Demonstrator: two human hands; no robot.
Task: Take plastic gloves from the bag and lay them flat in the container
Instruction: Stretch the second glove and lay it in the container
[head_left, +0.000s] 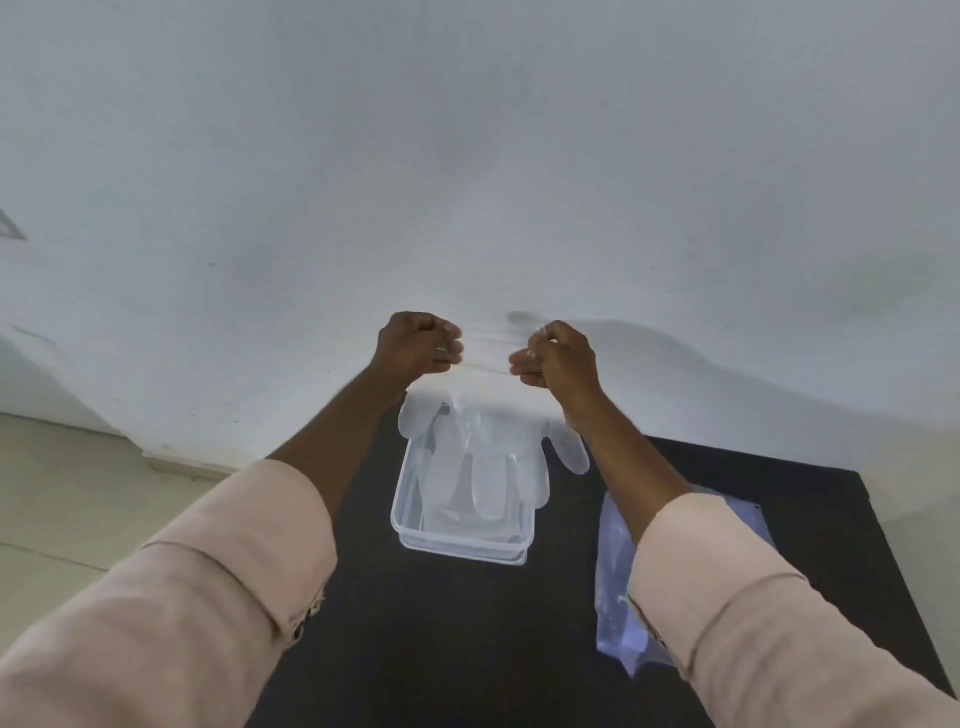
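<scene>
A clear plastic glove (491, 447) hangs fingers-down between my two hands, stretched by its cuff. My left hand (418, 343) pinches the cuff's left corner and my right hand (558, 358) pinches the right corner. Both hands are raised above the far end of a clear rectangular container (415, 525) on the black table. The glove's fingertips dangle into and over the container. The bluish transparent bag (613, 587) lies flat on the table to the right, partly hidden by my right forearm.
The black table (467, 649) stands against a white wall (467, 156). Its right edge runs past the bag. Pale floor tiles (62, 493) show to the left of the table.
</scene>
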